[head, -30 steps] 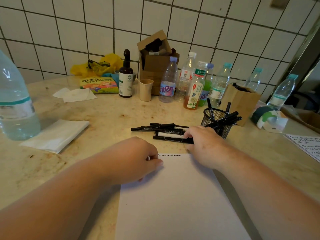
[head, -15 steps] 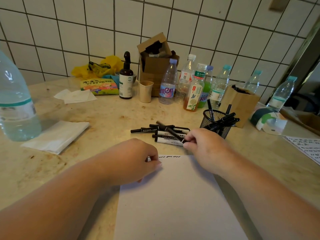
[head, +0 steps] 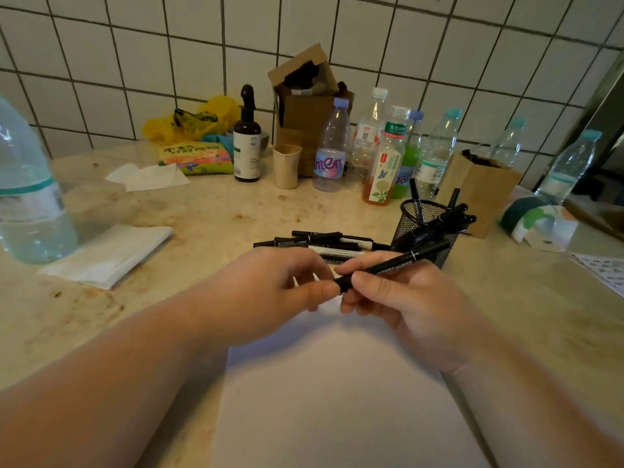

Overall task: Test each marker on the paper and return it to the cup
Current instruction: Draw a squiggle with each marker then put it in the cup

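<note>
A black marker [head: 395,263] is held above the top edge of the white paper [head: 331,393]. My right hand [head: 401,298] grips its barrel, the far end pointing up and right toward the black mesh cup [head: 422,234]. My left hand [head: 270,292] pinches the marker's near end, the cap end, between thumb and fingers. Several black markers [head: 324,244] lie in a loose pile on the counter just beyond my hands. The mesh cup holds several more markers. My hands hide the paper's top edge.
A big water bottle [head: 30,197] stands at far left beside a folded tissue [head: 108,255]. Several bottles [head: 381,157], a beige cup [head: 287,165], a brown pump bottle [head: 246,140] and cardboard boxes [head: 307,109] line the tiled wall. A printed sheet [head: 604,271] lies at right.
My right hand picked a marker out of the pile and lifted it over the paper. My left hand left the paper and took hold of the marker's near end.
</note>
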Demonstrator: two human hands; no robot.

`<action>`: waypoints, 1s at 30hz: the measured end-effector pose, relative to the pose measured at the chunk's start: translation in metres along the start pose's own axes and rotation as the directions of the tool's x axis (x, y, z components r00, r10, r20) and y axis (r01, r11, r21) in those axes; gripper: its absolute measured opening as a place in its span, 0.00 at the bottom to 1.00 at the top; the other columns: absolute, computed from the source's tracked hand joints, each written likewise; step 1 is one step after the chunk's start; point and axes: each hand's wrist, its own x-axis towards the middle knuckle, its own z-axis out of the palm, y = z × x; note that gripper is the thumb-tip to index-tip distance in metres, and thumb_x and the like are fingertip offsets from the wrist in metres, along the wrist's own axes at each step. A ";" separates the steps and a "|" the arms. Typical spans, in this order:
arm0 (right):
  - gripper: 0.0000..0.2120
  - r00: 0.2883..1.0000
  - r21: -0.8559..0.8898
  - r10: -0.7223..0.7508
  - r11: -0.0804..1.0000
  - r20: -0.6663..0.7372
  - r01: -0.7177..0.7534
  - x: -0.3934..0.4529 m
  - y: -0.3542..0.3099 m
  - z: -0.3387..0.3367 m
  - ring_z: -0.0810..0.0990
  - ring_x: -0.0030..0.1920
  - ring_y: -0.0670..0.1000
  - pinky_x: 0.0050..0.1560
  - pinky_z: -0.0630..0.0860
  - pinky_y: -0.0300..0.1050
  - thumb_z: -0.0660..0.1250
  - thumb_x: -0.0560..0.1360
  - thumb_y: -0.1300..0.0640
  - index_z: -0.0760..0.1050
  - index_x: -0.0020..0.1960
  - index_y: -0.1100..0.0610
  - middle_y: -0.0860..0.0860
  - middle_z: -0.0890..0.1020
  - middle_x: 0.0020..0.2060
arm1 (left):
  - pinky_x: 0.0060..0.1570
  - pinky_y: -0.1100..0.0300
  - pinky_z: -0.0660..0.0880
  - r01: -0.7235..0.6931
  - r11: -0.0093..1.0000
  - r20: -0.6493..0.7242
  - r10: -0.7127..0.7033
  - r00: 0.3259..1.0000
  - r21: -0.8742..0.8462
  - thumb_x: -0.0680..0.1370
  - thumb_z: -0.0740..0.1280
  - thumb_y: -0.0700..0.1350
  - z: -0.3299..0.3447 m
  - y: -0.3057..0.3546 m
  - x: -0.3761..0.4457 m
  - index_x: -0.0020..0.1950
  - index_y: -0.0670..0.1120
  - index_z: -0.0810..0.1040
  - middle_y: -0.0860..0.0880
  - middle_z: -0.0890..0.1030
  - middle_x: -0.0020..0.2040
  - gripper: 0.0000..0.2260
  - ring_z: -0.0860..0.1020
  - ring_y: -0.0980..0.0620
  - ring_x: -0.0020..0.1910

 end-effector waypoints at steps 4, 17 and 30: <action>0.14 1.000 0.023 -0.024 0.999 0.011 0.024 -0.003 0.000 0.000 0.83 0.39 0.56 0.40 0.76 0.45 0.68 0.73 0.48 0.87 0.49 0.56 0.59 0.85 0.36 | 0.35 0.70 0.71 -0.029 0.999 0.017 0.029 0.999 -0.029 0.77 0.67 0.55 0.001 0.003 -0.002 0.43 0.55 0.81 0.58 0.80 0.38 0.06 0.74 0.63 0.33; 0.10 0.985 0.138 -0.173 0.976 0.005 0.170 -0.008 -0.004 -0.014 0.66 0.17 0.50 0.26 0.58 0.40 0.66 0.63 0.59 0.84 0.35 0.63 0.54 0.70 0.16 | 0.28 0.63 0.59 0.153 0.905 0.645 0.157 0.747 -0.397 0.77 0.64 0.52 -0.024 -0.010 -0.017 0.38 0.48 0.76 0.53 0.67 0.29 0.11 0.61 0.53 0.27; 0.14 0.947 0.071 0.083 0.995 -0.310 -0.064 0.004 0.006 -0.016 0.82 0.35 0.61 0.52 0.80 0.66 0.63 0.81 0.58 0.85 0.46 0.64 0.61 0.78 0.28 | 0.33 0.64 0.69 0.122 0.992 0.211 -0.129 0.969 0.045 0.77 0.66 0.58 -0.007 -0.007 -0.008 0.36 0.48 0.77 0.55 0.77 0.27 0.17 0.70 0.59 0.26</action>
